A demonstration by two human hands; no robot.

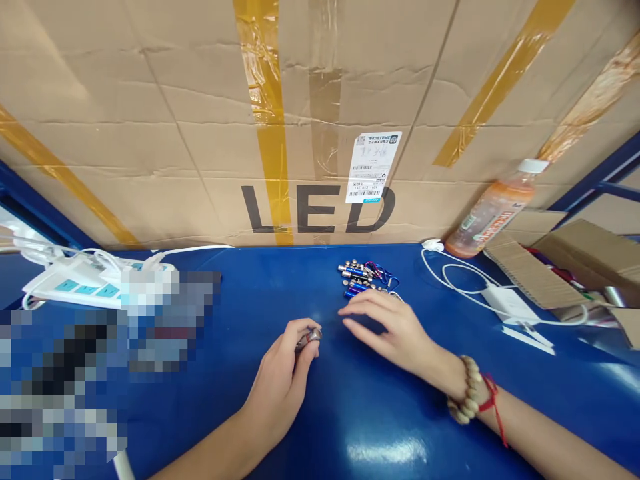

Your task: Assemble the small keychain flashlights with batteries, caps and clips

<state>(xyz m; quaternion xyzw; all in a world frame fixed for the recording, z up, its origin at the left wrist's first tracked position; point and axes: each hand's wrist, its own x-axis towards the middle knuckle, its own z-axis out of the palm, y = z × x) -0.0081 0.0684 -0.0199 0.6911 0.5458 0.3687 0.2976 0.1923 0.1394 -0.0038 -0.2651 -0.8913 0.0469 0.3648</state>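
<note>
My left hand [285, 370] is closed around a small silver metal tube [309, 338], its end showing between thumb and forefinger; the rest is hidden by the fingers. To the right, my right hand [393, 330] hovers over the blue tabletop with fingers apart and nothing visible in them. Just beyond its fingers lie several small blue metal tubes [356, 272], like mini flashlights, some with cord loops. Several round button cells [353, 263] are scattered among them. My right hand partly covers the near side of this pile.
A large cardboard box [200, 133] marked LED stands along the back of the blue table [280, 280]. At left are a white power strip [85, 287] and a blurred-out area. At right sit a drink bottle [493, 213], a white charger with cable [510, 305] and an open carton [590, 257].
</note>
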